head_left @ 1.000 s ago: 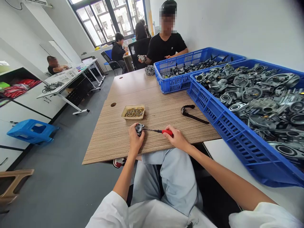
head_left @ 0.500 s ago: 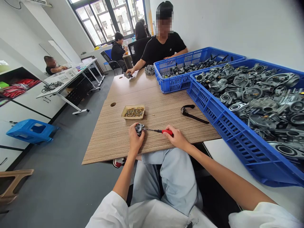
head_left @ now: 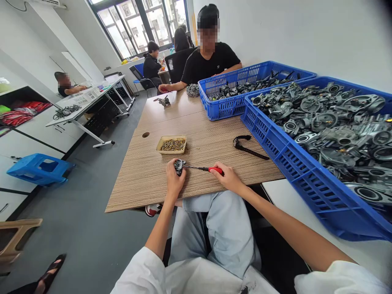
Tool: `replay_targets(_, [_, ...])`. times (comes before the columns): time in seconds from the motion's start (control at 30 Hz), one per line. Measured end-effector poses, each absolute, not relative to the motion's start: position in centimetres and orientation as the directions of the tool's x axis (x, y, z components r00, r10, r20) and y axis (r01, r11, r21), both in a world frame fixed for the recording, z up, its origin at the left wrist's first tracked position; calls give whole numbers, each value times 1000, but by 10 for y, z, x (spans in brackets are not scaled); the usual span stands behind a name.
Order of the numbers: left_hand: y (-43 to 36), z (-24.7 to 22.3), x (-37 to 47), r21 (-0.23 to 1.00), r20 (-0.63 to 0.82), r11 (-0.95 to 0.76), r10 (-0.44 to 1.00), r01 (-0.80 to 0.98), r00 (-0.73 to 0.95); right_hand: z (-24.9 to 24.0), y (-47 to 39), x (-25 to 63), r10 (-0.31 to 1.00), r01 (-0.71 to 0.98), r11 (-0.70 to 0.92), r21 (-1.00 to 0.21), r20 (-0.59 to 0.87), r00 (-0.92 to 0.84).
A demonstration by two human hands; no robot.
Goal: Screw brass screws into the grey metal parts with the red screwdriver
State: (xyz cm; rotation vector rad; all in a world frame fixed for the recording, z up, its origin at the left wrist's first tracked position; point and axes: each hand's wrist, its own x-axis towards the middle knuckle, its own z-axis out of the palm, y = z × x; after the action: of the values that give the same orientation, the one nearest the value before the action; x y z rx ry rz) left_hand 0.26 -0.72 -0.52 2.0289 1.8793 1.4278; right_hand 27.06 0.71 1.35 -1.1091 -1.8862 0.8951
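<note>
Workshop w/ a wide dark-framed window [head_left: 137, 24] at the back, several people seated at tables, & a wood-grain table [head_left: 131, 179] in front of the camera wearer. Nr the table's front edge, the wearer's L hand [head_left: 174, 177] has fingers wrapped around a small gray metal carburetor body [head_left: 179, 164], kept upright-ish just in front of a cream plastic tray [head_left: 171, 152] of brass screws [head_left: 173, 144]. R hand [head_left: 227, 175] grips the red handle of a screwdriver [head_left: 216, 170], its shaft approx. level & pointing L, tip at the carburetor's side; too small to tell if it's seated in a screw. One loose brass piece [head_left: 197, 148] lies beside the tray; black-strapped wristwatch [head_left: 237, 143] sits farther R. Along the R side, two blue plastic crates, the nr one [head_left: 294, 163] heaped w/ metal castings [head_left: 324, 118], the far one [head_left: 220, 108] holding darker parts [head_left: 245, 89]. Across the table, a co-worker in a black tee [head_left: 211, 57] has one hand [head_left: 163, 87] around smth. red, nr a metal assembly [head_left: 164, 101] on the tabletop. Blue stool [head_left: 39, 167] & a sandaled foot [head_left: 53, 271], floor, far L.
</note>
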Motion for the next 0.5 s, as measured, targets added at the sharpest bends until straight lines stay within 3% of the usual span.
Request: replay_targets(0.5, [-8, -4, 3, 577, 579, -267, 800, 772, -156, 12, 5, 270, 904, 399, 384, -832, 251, -346])
